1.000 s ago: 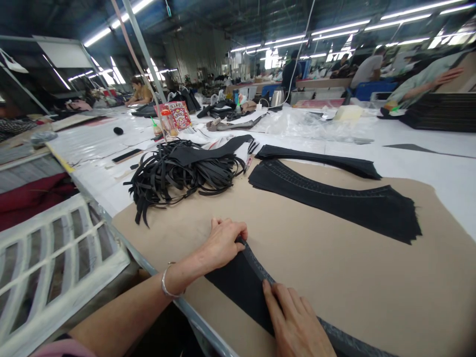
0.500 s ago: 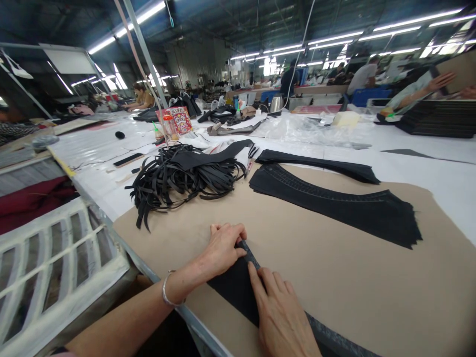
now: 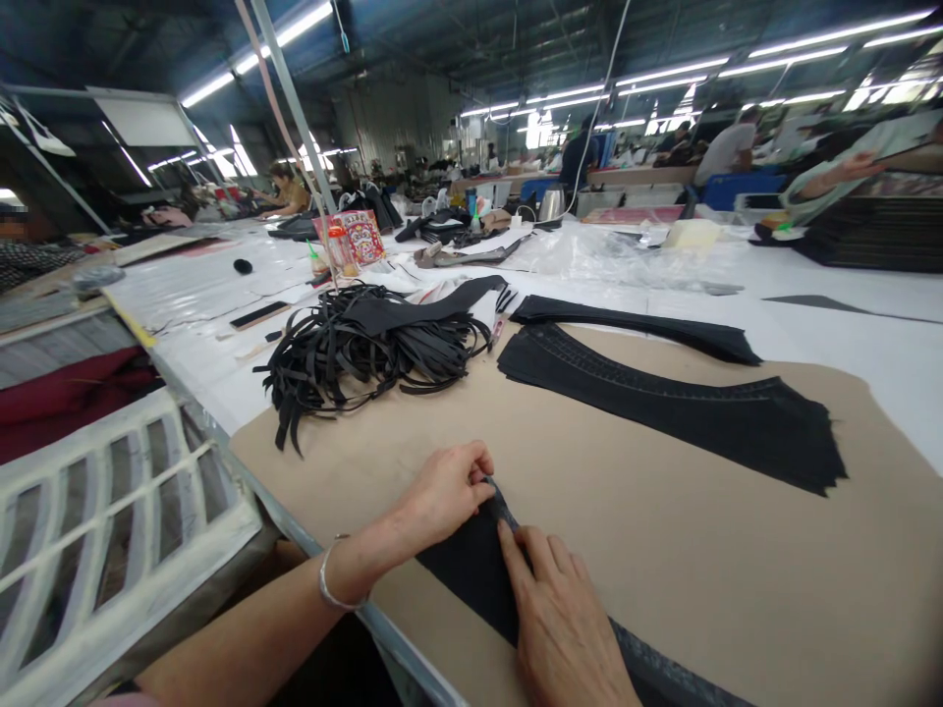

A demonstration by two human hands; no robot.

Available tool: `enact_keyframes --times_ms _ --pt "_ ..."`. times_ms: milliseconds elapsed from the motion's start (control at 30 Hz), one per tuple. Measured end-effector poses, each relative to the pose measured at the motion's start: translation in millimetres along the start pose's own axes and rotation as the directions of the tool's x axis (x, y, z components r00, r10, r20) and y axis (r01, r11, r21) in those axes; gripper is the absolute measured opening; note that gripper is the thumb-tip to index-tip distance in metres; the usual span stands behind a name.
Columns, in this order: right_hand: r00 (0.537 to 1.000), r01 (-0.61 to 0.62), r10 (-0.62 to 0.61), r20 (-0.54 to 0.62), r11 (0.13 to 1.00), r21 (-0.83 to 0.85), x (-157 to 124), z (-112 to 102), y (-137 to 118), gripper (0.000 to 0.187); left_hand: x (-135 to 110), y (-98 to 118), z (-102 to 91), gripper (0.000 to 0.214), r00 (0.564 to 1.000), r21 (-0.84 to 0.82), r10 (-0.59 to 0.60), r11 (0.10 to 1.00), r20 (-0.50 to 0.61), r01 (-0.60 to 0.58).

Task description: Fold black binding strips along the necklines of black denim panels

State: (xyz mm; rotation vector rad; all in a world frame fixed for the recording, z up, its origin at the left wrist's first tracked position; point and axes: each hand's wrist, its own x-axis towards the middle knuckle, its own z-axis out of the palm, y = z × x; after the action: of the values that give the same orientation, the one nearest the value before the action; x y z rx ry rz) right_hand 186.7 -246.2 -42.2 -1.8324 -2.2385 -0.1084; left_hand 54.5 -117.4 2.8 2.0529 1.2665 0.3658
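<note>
A curved black fabric piece (image 3: pixel 471 574) with a greyish edge strip lies on the brown board (image 3: pixel 413 442) in front of me. My left hand (image 3: pixel 453 491), with a silver bangle at the wrist, pinches the far tip of this piece between thumb and fingers. Just nearer to me, my right hand (image 3: pixel 564 609) rests flat on the piece, its fingertips along the strip. The right palm covers the middle of the piece. Beyond both hands lies a stack of similar black pieces (image 3: pixel 663 412) with marked curved edges.
A heap of black strips (image 3: pixel 368 353) sits at the board's far left. Behind the stack is another narrow black bundle (image 3: pixel 634 324). At left, beside the table edge, stands a white slatted frame (image 3: pixel 125 530). A co-worker's hand (image 3: pixel 847 169) is over a dark stack (image 3: pixel 876 231) at far right.
My left fingers have curled in more closely at the tip of the fabric piece. My right hand has barely moved. At far right, the co-worker's board has come down onto the dark stack.
</note>
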Motion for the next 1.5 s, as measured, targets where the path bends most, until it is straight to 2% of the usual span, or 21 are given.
enact_keyframes --times_ms 100,200,467,900,1200,1500 --pt "1.0 -0.008 0.008 -0.001 1.0 -0.006 1 -2 0 0.062 -2 2 -2.9 0.009 0.999 0.034 -0.025 0.999 -0.03 0.026" --pt "1.0 -0.016 0.016 -0.001 1.0 0.0 1 -4 0 0.061 0 2 -5.0 0.002 0.999 0.042 -0.034 0.999 -0.011 0.034" --pt "0.999 -0.026 0.026 -0.022 0.999 0.024 0 -8 -1 0.059 -5 5 -2.7 0.005 1.0 0.07 -0.013 0.998 0.023 0.011" --pt "0.995 -0.066 0.055 0.077 0.987 0.145 -5 -17 4 0.062 -11 20 -5.7 0.007 1.0 0.231 -0.005 0.973 0.015 0.001" --pt "0.995 -0.069 0.052 0.09 0.978 0.196 -6 -16 8 0.062 5 10 -4.7 0.008 0.999 0.259 -0.033 0.966 0.035 0.023" --pt "0.999 -0.028 0.02 0.047 0.987 0.16 -7 -9 11 0.059 13 0 -2.7 0.008 0.999 0.242 -0.013 0.97 0.052 0.0"
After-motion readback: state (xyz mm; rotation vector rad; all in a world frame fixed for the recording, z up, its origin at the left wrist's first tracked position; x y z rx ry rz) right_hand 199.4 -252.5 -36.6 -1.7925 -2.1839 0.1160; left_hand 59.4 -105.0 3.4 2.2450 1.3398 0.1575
